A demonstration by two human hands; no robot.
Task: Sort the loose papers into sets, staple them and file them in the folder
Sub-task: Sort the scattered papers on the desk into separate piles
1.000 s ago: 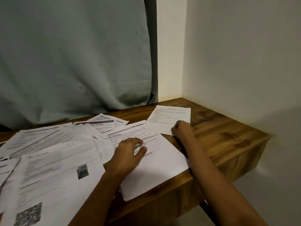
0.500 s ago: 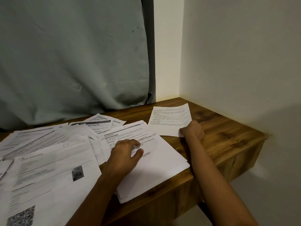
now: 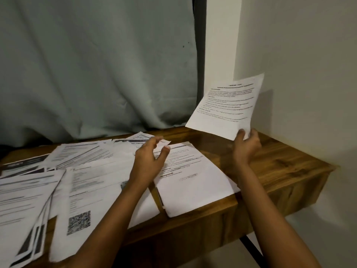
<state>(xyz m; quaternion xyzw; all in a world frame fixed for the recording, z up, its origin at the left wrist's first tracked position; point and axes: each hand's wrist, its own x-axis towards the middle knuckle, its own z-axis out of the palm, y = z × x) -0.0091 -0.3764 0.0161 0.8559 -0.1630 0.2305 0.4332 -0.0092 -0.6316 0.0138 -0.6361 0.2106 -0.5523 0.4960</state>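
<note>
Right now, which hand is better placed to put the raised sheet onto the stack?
The right hand: it pinches the raised sheet by a corner near the stack; the left hand holds nothing.

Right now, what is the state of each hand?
Left hand: open, holding nothing.
Right hand: pinching a printed sheet by its corner.

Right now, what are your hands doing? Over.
Right hand pinches sheet, held above desk. Left hand open, hovering over stack. Nothing in the way.

I see dim, warm light; the sheet (image 3: 228, 107) throws a shadow on the wall (image 3: 301, 55), and the left papers (image 3: 29, 200) blur.
</note>
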